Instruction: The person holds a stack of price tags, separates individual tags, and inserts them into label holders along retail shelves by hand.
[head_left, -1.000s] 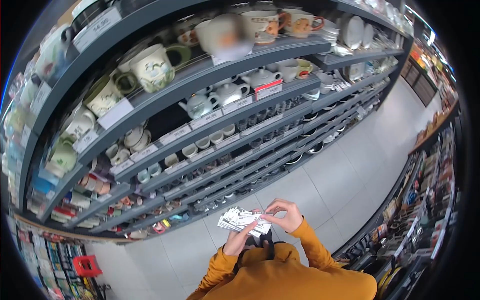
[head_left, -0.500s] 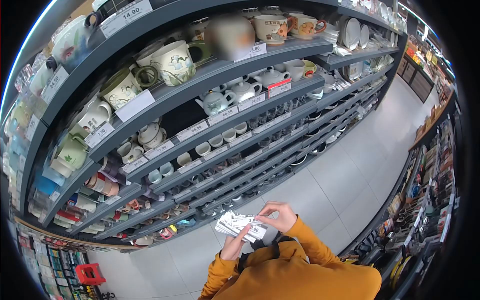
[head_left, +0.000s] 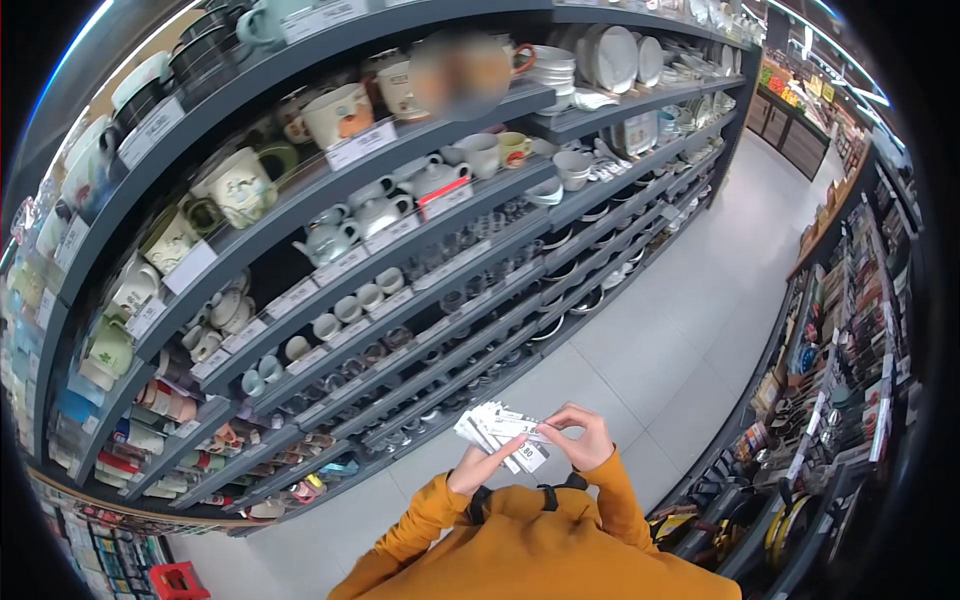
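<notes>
My left hand [head_left: 478, 470] is closed around a fanned stack of white price labels [head_left: 483, 418], with the thumb lying across the front. Printed figures show on some of them, one ending in ".80". At the stack's right side, my right hand [head_left: 587, 438] pinches the end of an upper price label [head_left: 518, 427] between thumb and fingertips. That label still overlaps the others. Both hands are close together in front of my chest, above the floor and apart from the shelves.
Long grey shelving with mugs [head_left: 245, 187], teapots [head_left: 380, 212], small cups [head_left: 347, 309] and plates [head_left: 612, 57] curves along the left; price labels line its edges. Another goods rack [head_left: 850, 330] stands right. Tiled floor [head_left: 610, 365] runs between them. A red plastic item [head_left: 178, 581] sits lower left.
The view has swung right and moved along the aisle, so the shelves appear shifted left. Both hands keep hold of the labels in much the same pose.
</notes>
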